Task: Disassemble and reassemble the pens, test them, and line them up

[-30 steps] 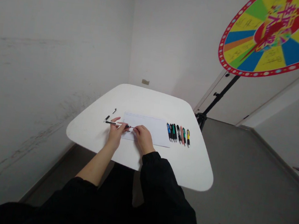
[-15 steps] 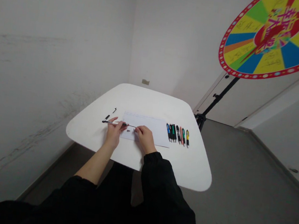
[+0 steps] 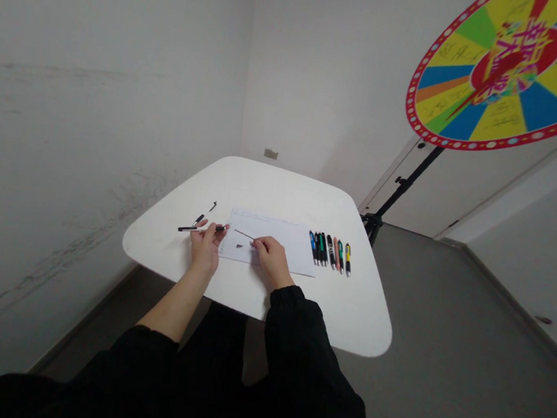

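Observation:
My left hand [image 3: 206, 248] is closed around a white and black pen barrel [image 3: 200, 229], which lies roughly level across the fingers. Between the fingertips of my right hand [image 3: 271, 258] is a thin dark pen refill [image 3: 244, 234], its free end pointing left towards the barrel but apart from it. Both hands are over or beside a white sheet of paper [image 3: 295, 241]. A small dark pen part [image 3: 239, 246] lies on the sheet between the hands. Beyond my left hand, a black pen piece [image 3: 199, 219] and a small black clip-like piece [image 3: 213, 205] rest on the table.
Several pens [image 3: 327, 250] in different colours lie in a row at the right of the white table [image 3: 280, 192]. Walls stand close at the left and back. A colourful prize wheel [image 3: 515, 75] on a black stand [image 3: 404, 190] rises at the right.
My left hand has moved left with the pen barrel. The refill, which reached into the barrel's end, is now fully out and held in my right hand.

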A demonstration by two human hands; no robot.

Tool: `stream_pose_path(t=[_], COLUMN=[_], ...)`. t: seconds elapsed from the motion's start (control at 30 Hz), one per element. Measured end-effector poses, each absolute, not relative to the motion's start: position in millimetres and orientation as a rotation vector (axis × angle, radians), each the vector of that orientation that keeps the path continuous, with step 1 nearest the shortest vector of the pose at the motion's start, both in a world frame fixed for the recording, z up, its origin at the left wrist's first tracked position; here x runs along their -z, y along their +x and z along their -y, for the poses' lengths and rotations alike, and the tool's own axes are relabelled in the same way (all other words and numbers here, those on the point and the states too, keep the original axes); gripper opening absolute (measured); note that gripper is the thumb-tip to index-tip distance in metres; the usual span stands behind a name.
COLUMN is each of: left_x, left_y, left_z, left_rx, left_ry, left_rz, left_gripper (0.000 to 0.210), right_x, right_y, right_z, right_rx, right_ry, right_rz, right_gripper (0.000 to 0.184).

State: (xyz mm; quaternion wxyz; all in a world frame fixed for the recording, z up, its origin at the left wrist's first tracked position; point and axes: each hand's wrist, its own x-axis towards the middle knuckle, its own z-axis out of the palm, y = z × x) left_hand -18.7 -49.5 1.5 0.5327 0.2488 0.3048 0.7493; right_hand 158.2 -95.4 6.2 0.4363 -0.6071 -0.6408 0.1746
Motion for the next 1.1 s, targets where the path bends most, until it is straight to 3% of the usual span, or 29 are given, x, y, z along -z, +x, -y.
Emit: stream_pose_path(t=[0.73, 0.9, 1.1], left_x=[-1, 0, -2], left_y=[-17, -18, -18], left_z=[51, 50, 52], left_rx=[-1.778, -1.766, -1.753], left_ry=[0.623, 0.637, 0.634], left_rz=[-0.742, -0.742, -0.741], left_gripper=[0.049, 0.048, 0.046], right_x=[-1, 4, 3], right_y=[151, 153, 152], right_z=[95, 94, 94], right_rx=[0.015, 0.021, -0.026], right_ry=[-1.735, -1.75, -1.757], right_rz=[1.715, 1.707, 1.724], right_gripper=[0.019, 0.01, 0.016])
